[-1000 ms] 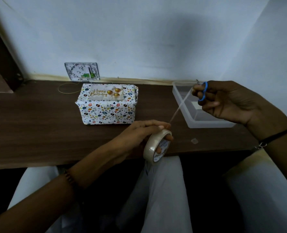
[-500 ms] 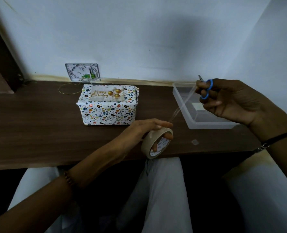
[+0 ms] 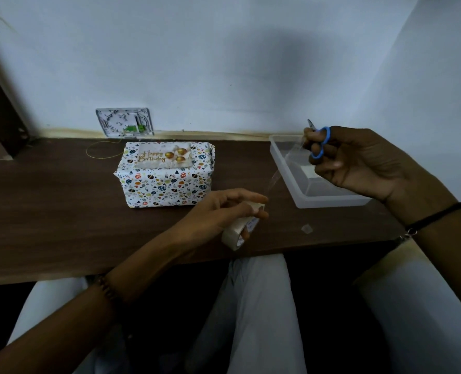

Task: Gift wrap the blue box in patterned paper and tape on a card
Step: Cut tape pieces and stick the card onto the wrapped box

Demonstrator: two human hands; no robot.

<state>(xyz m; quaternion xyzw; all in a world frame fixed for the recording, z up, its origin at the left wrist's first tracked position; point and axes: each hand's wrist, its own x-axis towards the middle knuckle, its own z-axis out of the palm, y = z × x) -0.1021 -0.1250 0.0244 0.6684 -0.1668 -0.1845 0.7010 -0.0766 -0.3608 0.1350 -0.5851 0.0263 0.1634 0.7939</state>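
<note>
Desk (image 3: 48,201) of dark wood runs across the view, and at its back left lies a loop of yellow thread (image 3: 102,151), idle and well apart from the work. Next comes the wrapped box (image 3: 167,182), fully covered in patterned paper and parked near the wall, out of the way while tape is prepared. The "Happy Birthday" card (image 3: 164,158) lies flat on its top face. Whether any tape already holds it is too fine to tell.

Nearer the desk's front edge, the left hand (image 3: 218,211) curls round the tape roll (image 3: 234,233), one finger through the core – probably to anchor it so a length can be drawn off taut. A clear strip of tape (image 3: 273,182) rises from there up and rightward, crossing in front of the translucent tray (image 3: 331,203). I cannot say whether it has parted from the roll.

At its upper end the right hand (image 3: 364,166) does two jobs at once – fingers threaded through the blue handles of the scissors (image 3: 326,136) while also pinching the strip's free end. That grip likely saves putting the tool down between pulling and cutting. The piece looks meant for fixing the card.
</note>
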